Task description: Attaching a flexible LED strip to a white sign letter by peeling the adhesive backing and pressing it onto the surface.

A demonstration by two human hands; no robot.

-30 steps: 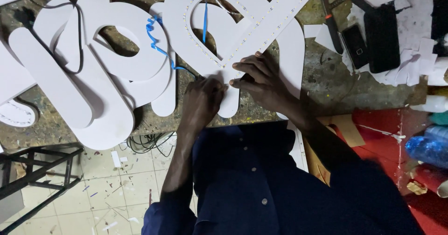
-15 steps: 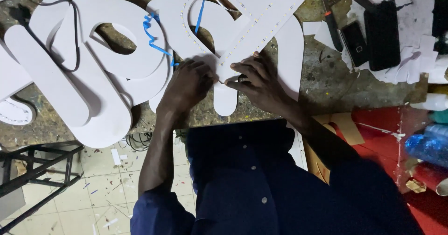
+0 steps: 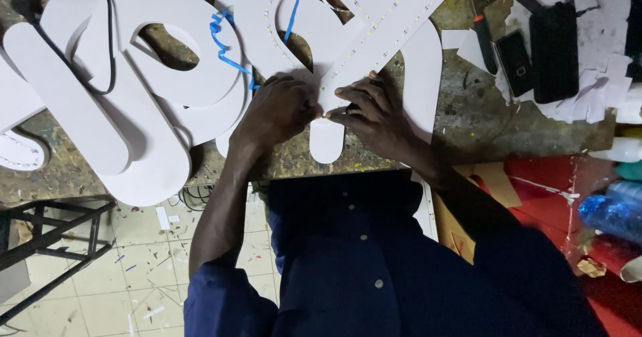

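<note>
A single head-worn camera looks steeply down from above the person's own chest, close to the work. The counter (image 3: 481, 120) fills the upper half of the view, the torso and tiled floor (image 3: 134, 257) the lower. Both hands (image 3: 281, 109) sit near centre. No second view overlaps it.

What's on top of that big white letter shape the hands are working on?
Rows of small LED dots run along the white letter shape, and blue wire crosses its opening. The left hand and right hand rest on its lower stem, hiding whatever lies under their fingers.
</note>
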